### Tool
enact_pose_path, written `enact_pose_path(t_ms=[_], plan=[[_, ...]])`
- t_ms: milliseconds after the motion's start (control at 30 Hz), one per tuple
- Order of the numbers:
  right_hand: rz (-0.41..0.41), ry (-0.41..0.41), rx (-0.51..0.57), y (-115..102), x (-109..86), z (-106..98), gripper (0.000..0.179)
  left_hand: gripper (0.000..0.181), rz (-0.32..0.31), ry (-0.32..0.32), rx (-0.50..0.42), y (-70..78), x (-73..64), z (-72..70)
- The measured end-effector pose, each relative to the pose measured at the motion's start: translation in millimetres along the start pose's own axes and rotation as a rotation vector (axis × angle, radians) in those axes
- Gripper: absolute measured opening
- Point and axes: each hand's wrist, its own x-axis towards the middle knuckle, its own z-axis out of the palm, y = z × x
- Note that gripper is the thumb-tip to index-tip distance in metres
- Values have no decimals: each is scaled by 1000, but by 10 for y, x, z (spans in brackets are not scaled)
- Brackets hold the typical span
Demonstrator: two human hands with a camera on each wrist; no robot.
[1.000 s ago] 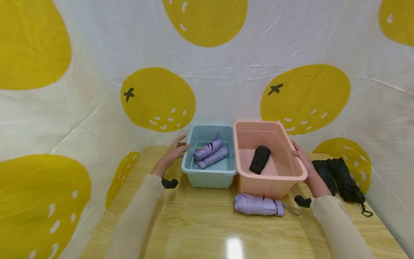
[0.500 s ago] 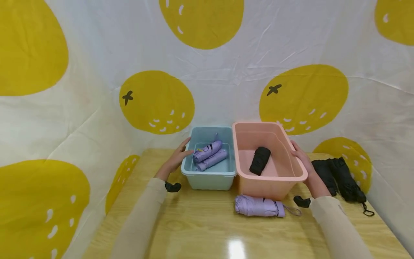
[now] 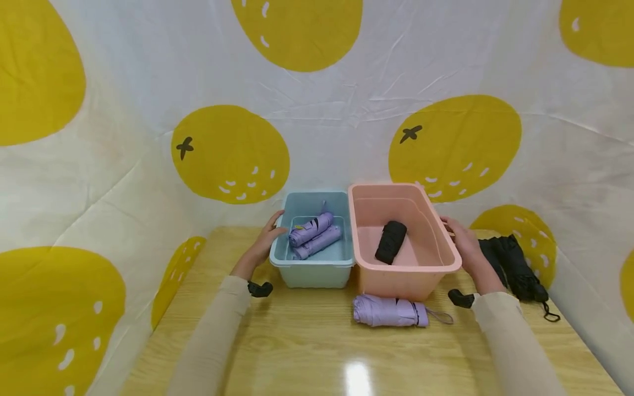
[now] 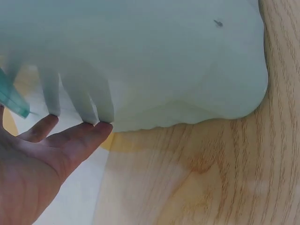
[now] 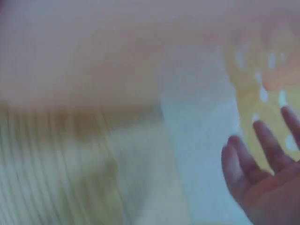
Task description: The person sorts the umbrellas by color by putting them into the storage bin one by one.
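Note:
My left hand [image 3: 260,247] is at the left side of a light blue plastic bin [image 3: 313,276]. In the left wrist view, its straight fingers [image 4: 86,137] touch the bin's outer wall. Two folded purple umbrellas [image 3: 319,242] lie inside that bin. My right hand [image 3: 465,247] is beside the right rim of a pink bin [image 3: 396,280], which holds a black folded umbrella [image 3: 391,242]. Blurred in the right wrist view, the fingers [image 5: 271,146] are spread and loosely bent, apart from the pink wall, with nothing in them.
Another purple folded umbrella [image 3: 388,312] with a wrist loop lies on the wooden table [image 3: 297,352] in front of the pink bin. Black folded umbrellas [image 3: 522,269] lie at the right, partly behind my right arm. A fruit-print cloth [image 3: 322,137] hangs close behind both bins.
My left hand has come in to the blue bin's side and touches it. My right hand has drawn slightly away from the pink bin's rim. The view has shifted a little.

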Motion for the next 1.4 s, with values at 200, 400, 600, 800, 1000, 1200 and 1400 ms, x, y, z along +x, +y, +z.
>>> enact_pose_path(t_ms=[200,400,600,800,1000,1200,1400], plan=[[-76,202,-342,246,-14,-318,58,64,25,13,-22,0,46,47],[-66,318,-625,602,-58,-499,59,63,11,22,-32,-36,-9,43],[73,233,-791,821,-54,-499,80,63,3,56,-37,-48,-108,14],[196,182,-788,882,-54,-565,105,61,9,69,-50,-47,-73,52],[234,148,-800,983,-69,-613,121,60,23,69,-79,-178,55,35],[256,163,-776,1030,-119,-619,126,58,47,68,-68,-330,126,36],[188,192,-768,1038,-61,-522,125,57,77,94,-32,-305,90,12]])
